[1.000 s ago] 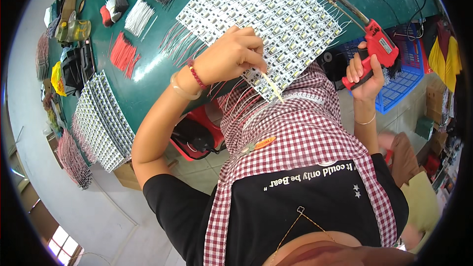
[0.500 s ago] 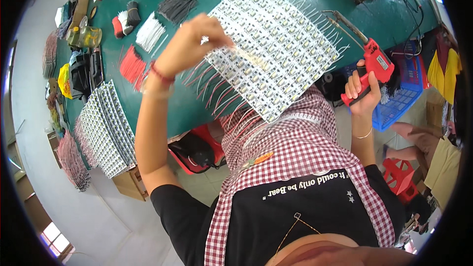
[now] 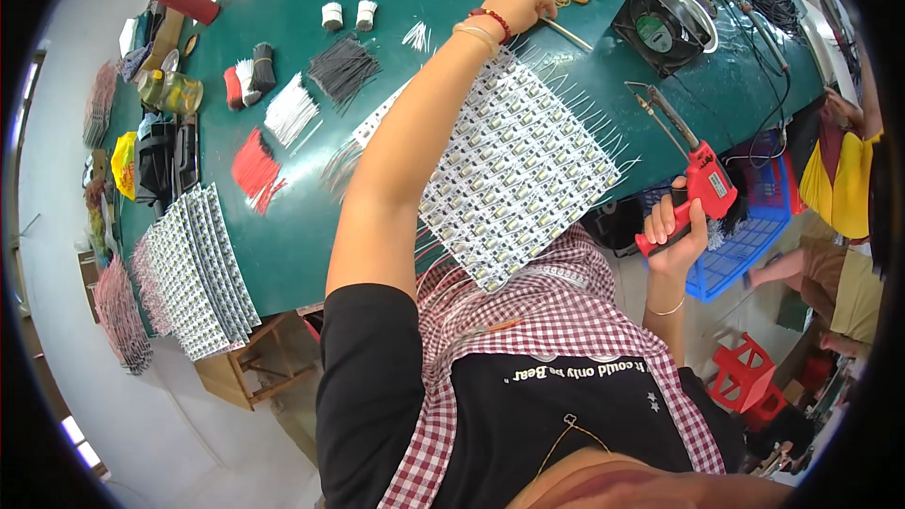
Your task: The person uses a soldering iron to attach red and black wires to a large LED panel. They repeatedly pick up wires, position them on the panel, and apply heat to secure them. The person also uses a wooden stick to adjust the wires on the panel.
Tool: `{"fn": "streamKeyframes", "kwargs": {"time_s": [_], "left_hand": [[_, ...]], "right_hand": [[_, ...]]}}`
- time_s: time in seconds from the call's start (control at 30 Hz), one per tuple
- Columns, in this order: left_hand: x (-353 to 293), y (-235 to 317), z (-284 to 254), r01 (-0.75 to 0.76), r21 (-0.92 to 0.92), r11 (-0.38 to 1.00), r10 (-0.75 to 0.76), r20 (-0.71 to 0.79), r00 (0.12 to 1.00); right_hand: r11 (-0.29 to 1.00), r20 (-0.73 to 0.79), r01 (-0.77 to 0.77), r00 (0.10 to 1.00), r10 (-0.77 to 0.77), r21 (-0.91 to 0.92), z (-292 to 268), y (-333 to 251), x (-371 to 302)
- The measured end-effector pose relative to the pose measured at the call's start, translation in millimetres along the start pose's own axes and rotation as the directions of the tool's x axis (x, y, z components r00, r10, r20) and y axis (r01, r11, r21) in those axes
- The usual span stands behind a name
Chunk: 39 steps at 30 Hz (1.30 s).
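My left hand [image 3: 520, 5] reaches across to the far side of the table, its fingers closed around a thin pale stick [image 3: 570, 36]. A small white bit shows at the fingertips; its kind is unclear. Below that arm lies a white LED circuit board sheet [image 3: 528, 165], with rows of small components and wire leads along its edges. Its near corner hangs over my lap, and my forearm hides part of its left side. At the right, my right hand [image 3: 679, 226] grips a red soldering gun [image 3: 709, 184], its metal tip pointing up and left above the table.
Red [image 3: 256, 170], white [image 3: 292, 110] and black wire bundles [image 3: 344, 69] lie left on the green table [image 3: 302, 254]. Stacked LED boards [image 3: 203, 269] sit at its left edge. A black fan [image 3: 660, 30] stands far right, above a blue crate [image 3: 745, 245]. Another person's hand [image 3: 842, 113] shows at right.
My left hand has moved from over the board to the far table area with the stick. The right hand still holds the soldering gun, and the view has shifted.
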<state>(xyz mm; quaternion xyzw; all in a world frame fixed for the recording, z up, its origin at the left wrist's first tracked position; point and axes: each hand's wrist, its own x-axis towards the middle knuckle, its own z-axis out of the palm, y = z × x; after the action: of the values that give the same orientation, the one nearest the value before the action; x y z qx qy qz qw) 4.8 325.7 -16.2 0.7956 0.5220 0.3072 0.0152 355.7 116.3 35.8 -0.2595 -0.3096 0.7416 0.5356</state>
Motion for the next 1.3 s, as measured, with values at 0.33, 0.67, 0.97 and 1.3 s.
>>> {"fn": "streamKeyframes", "kwargs": {"time_s": [0.33, 0.67, 0.97, 1.3], "left_hand": [[-170, 127, -102, -0.053, -0.246, 0.968, 0.086, 0.128, 0.988], [-303, 257, -102, 0.007, 0.08, 0.997, -0.03, 0.298, 0.954], [-303, 268, -93, -0.027, 0.303, 0.953, -0.044, 0.225, 0.973], [-298, 279, -91, 0.098, 0.314, 0.944, -0.168, 0.204, 0.965]], "right_hand": [[0.996, 0.139, -0.087, 0.987, 0.084, 0.019, -4, 7, 3], [0.985, 0.227, -0.171, 0.959, 0.17, -0.015, -1, 11, 11], [0.984, 0.171, -0.178, 0.969, 0.178, -0.014, -12, 13, 1], [0.982, 0.147, -0.184, 0.971, 0.187, -0.037, -11, 16, -2]]}}
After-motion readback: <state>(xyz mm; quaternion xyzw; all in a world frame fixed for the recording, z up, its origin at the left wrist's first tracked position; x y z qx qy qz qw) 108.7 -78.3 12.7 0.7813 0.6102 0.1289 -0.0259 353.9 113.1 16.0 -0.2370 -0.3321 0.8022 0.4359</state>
